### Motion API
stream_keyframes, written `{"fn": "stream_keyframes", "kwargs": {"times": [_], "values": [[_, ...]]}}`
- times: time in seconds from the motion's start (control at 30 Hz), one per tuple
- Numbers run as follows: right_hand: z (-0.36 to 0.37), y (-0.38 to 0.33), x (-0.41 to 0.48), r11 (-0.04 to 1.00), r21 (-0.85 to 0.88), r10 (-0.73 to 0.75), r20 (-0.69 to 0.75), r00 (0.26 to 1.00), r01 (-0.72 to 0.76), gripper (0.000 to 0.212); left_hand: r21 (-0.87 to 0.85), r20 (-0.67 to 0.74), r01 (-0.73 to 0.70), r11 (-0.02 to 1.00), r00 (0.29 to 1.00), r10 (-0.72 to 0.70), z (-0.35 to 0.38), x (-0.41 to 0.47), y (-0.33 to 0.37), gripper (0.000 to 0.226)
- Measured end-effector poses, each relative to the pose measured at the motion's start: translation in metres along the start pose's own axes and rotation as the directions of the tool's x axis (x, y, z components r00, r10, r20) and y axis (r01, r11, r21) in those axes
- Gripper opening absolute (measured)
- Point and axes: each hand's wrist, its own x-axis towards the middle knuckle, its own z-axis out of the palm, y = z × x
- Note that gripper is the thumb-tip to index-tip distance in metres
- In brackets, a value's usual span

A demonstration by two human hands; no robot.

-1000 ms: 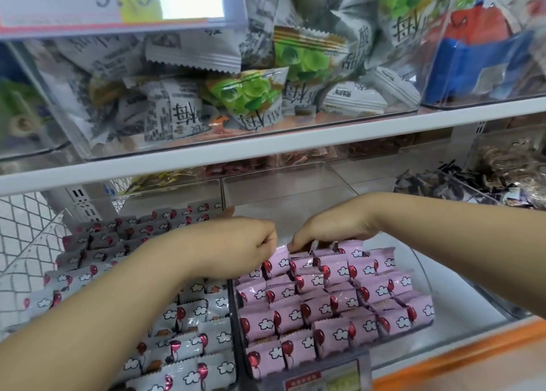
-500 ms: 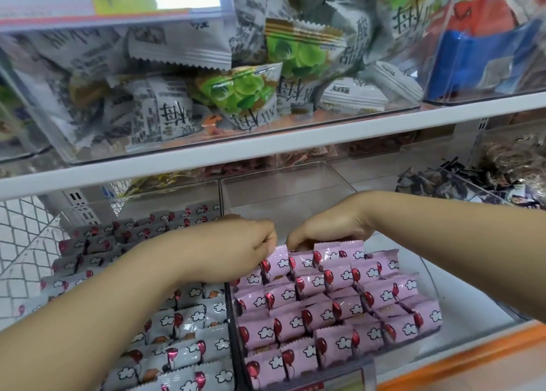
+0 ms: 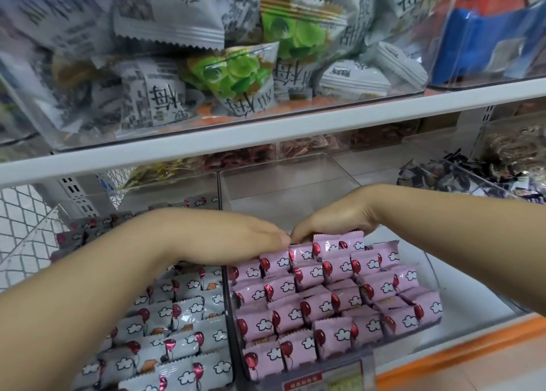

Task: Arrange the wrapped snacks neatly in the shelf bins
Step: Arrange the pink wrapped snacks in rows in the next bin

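Note:
Pink wrapped snacks (image 3: pixel 334 299) with red balloon and cloud prints stand in tidy rows in a clear bin (image 3: pixel 434 260) on the lower shelf. Grey-white snacks (image 3: pixel 174 337) of the same print fill the bin to its left. My left hand (image 3: pixel 224 237) reaches across the grey-white bin, its fingers straight and together, the tips touching the back-left pink packets. My right hand (image 3: pixel 334 216) lies behind the back row of pink packets, where one packet (image 3: pixel 338 243) stands taller than the rest. Its fingers bend down behind that row and their tips are hidden.
The rear half of the pink bin (image 3: pixel 283 190) holds nothing. A white upper shelf edge (image 3: pixel 266 130) runs just above my hands, with a bin of grey and green packets (image 3: pixel 236 74) on it. Dark-wrapped sweets (image 3: pixel 461 175) lie at the right. A price tag holder (image 3: pixel 325 376) fronts the bin.
My left hand has flattened from a loose fist, its fingers now straight. Both hands meet at the back row. The view has dropped and moved closer.

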Motion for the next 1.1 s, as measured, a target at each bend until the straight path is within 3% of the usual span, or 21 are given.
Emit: {"fn": "stream_keyframes", "kwargs": {"times": [0.1,0.27,0.43,0.57,0.73,0.8,0.9,0.97,1.03,1.1], "values": [[-0.001,0.001,0.001,1.0,-0.027,-0.015,0.026,1.0,0.015,0.032,0.114,0.101,0.041,0.993,0.993,-0.053,-0.001,-0.008,0.003,0.089],[0.003,0.0,0.005,0.995,-0.088,0.036,-0.019,0.999,-0.037,0.032,0.257,0.036,0.049,0.965,0.998,-0.06,0.02,-0.01,0.006,0.103],[0.007,-0.002,0.001,0.99,-0.111,0.072,-0.141,0.987,-0.088,0.031,0.238,-0.004,0.055,0.97,0.998,-0.055,0.017,-0.009,0.009,0.094],[0.008,-0.003,-0.009,0.997,0.011,0.072,-0.166,0.983,-0.071,0.04,0.153,-0.002,0.042,0.987,0.999,-0.042,0.004,-0.004,0.013,0.08],[0.013,-0.005,-0.021,0.986,-0.115,0.078,-0.305,0.949,-0.118,0.038,0.17,0.102,0.04,0.985,0.993,-0.058,-0.006,0.009,0.019,0.093],[0.013,-0.004,-0.02,0.986,-0.129,0.062,-0.303,0.951,-0.106,0.036,0.136,0.119,0.037,0.99,0.991,-0.053,-0.006,0.011,0.019,0.085],[0.01,-0.004,-0.021,0.998,0.003,0.056,-0.249,0.967,-0.057,0.032,0.104,0.097,0.042,0.994,0.994,-0.052,-0.007,0.019,0.015,0.061],[0.009,-0.003,-0.021,0.998,-0.025,0.048,-0.287,0.957,-0.057,0.03,0.096,0.094,0.051,0.994,0.994,-0.06,-0.005,0.027,0.015,0.047],[0.01,-0.001,-0.02,0.991,-0.118,0.023,-0.337,0.941,-0.067,0.029,0.101,0.092,0.035,0.994,0.995,-0.044,-0.003,0.034,0.016,0.042],[0.011,0.001,-0.019,0.994,-0.098,0.013,-0.29,0.957,-0.043,0.03,0.108,0.09,0.006,0.994,0.996,-0.016,0.0,0.034,0.014,0.045]]}}
